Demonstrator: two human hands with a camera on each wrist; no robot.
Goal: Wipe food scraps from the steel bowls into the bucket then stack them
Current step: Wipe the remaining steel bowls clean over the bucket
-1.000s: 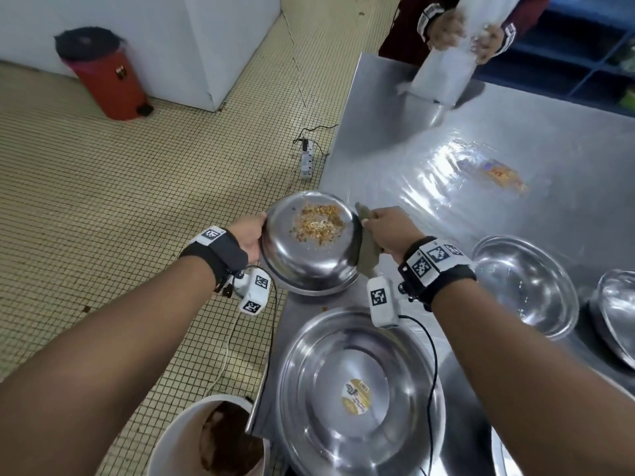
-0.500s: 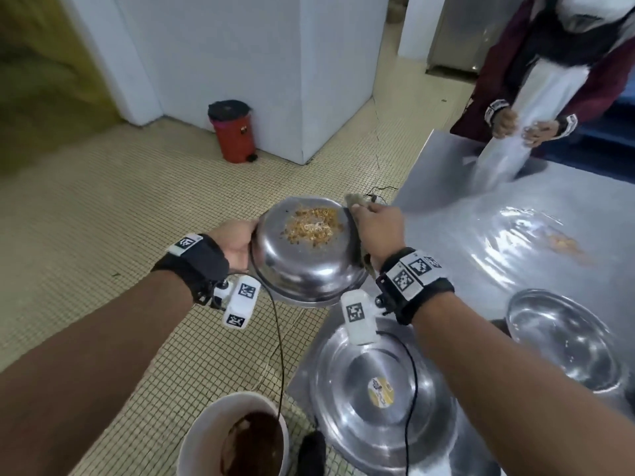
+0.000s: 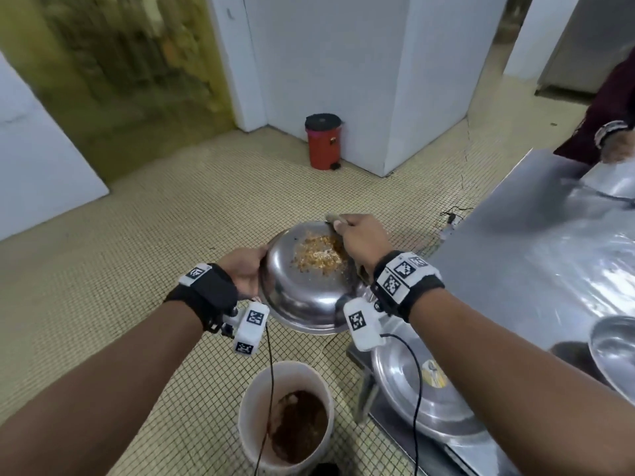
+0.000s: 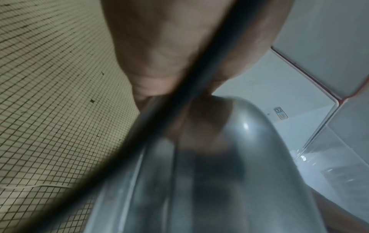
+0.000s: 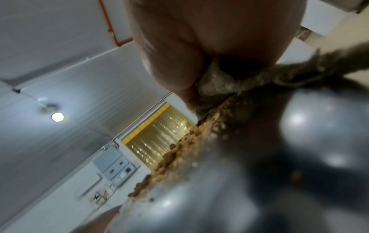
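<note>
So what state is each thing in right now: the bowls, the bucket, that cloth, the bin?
Held steel bowl: tilted, food scraps inside.
Left hand: grips its rim.
Right hand: grips cloth against the scraps.
Bucket: open, brown waste inside.
Large bowl on table: upright, clean.
Red bin: lid shut.

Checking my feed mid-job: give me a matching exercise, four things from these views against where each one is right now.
Things:
1. steel bowl with scraps
2. white bucket
3. cloth
4. red pedal bin

Places:
A. on the floor by the white wall corner
B. on the floor beside the steel table, below the hands
C. gripped by the right hand
D. held at its rim by the left hand, tilted off the table

Pairs: 1-D, 2-B, 3-C, 4-A
</note>
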